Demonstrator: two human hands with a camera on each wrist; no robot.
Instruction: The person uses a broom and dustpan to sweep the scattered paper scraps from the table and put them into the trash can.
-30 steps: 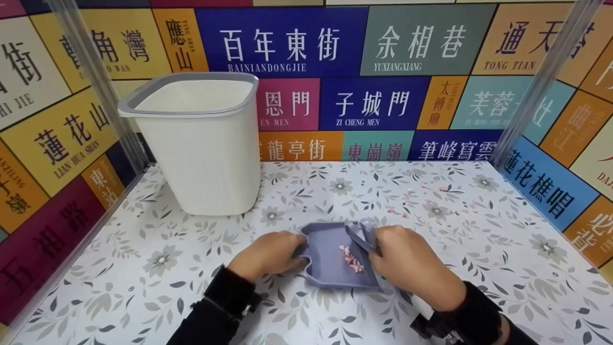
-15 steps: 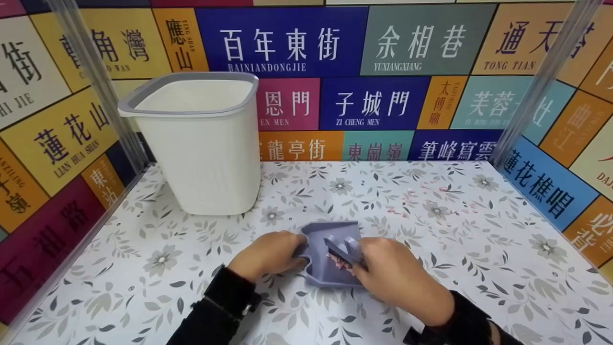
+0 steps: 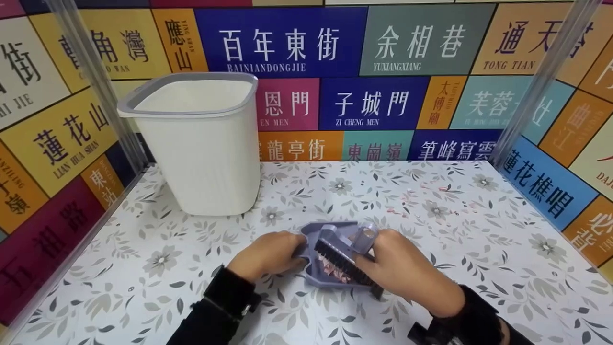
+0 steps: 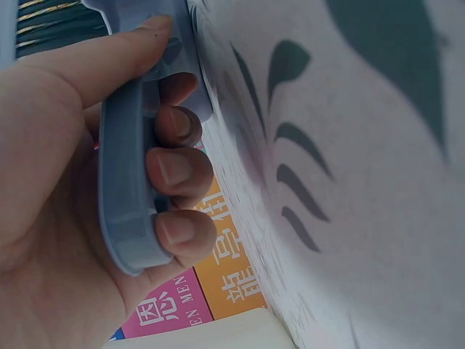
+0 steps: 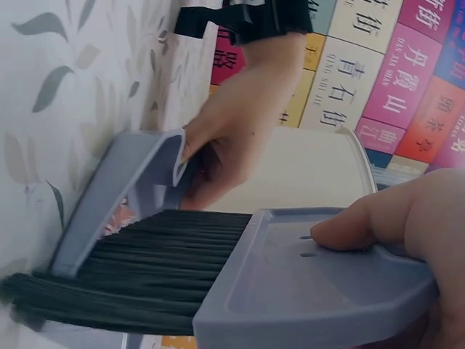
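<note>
My left hand grips the handle of a small grey-purple dustpan that lies on the table; in the left wrist view the fingers curl round that handle. My right hand holds a matching hand brush, its thumb on top of the brush's back. The brush's dark bristles reach over the dustpan, tilted. Pink scraps lie in the pan beside the bristles, partly hidden by the brush.
A tall white bin with a grey rim stands at the back left. More pink scraps are scattered at the back right of the floral-covered table. Walls printed with street names enclose the back and sides.
My right hand has moved the brush left over the dustpan, then tilted it so its bristles show, with the hand back slightly right. The left hand and dustpan have stayed in place.
</note>
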